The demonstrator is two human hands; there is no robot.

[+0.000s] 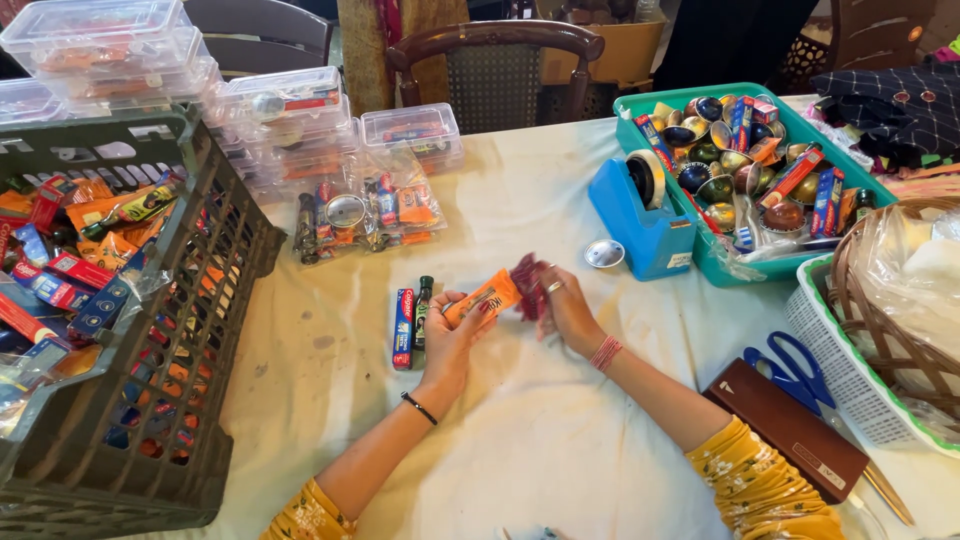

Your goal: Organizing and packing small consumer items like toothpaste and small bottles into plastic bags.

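- Progress looks partial to me: a blue tube box (pixel 403 328) and a dark slim tube (pixel 423 311) lie side by side on the counter (pixel 540 430), just beside my left hand (pixel 450 335).
- Left hand is closed around an orange packet (pixel 483 298).
- Right hand (pixel 566 308) pinches a dark red wrapper (pixel 528 284) touching the packet's end, above the counter's middle.
- Orange packet is flat, glossy, tilted.

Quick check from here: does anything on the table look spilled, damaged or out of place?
Nothing looks spilled or broken. A small round silver lid lies alone on the cloth beside the blue tape dispenser, and the white tablecloth has a few faint stains near the grey crate.
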